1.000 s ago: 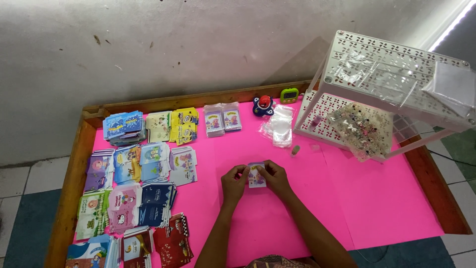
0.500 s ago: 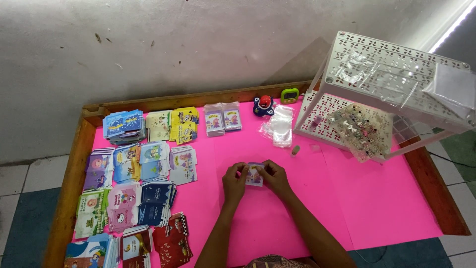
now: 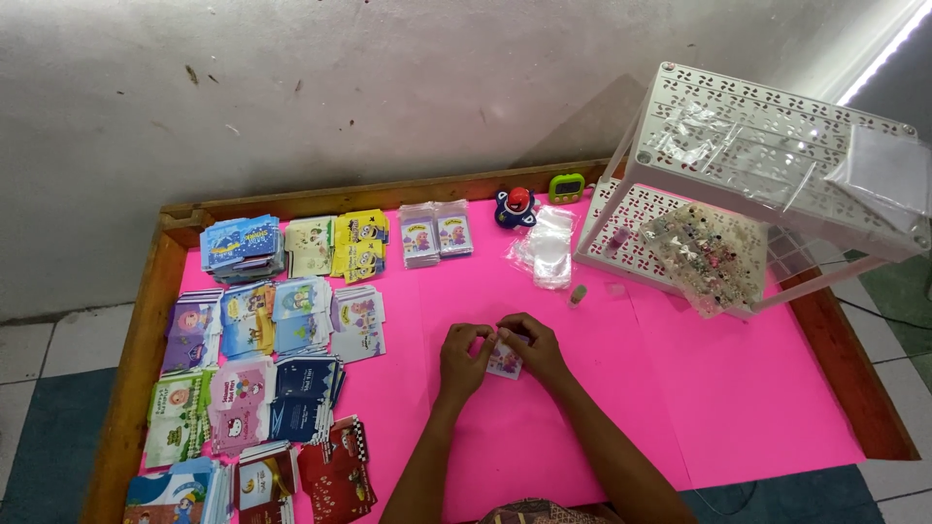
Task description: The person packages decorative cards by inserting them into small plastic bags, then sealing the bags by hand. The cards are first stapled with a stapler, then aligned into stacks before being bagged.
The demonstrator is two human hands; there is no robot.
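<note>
My left hand [image 3: 464, 356] and my right hand [image 3: 531, 344] meet at the middle of the pink table top [image 3: 738, 388]. Together they pinch a small clear-wrapped card packet [image 3: 504, 364] with a pale picture on it, its lower part showing between the fingers. Fingertips of both hands work at the packet's top edge. Both forearms reach in from the bottom edge of the view.
Stacks of colourful card packets [image 3: 262, 359] cover the table's left side. Two clear-wrapped stacks [image 3: 436, 233], a loose pile of clear sleeves [image 3: 546, 250], a small toy [image 3: 516, 206] and a green timer [image 3: 567, 185] lie at the back. A white perforated rack [image 3: 777, 155] stands at right. A wooden rim [image 3: 136, 369] borders the table.
Both hands stay in place at the table's middle. The fingers have closed in over the top of the packet, hiding more of it.
</note>
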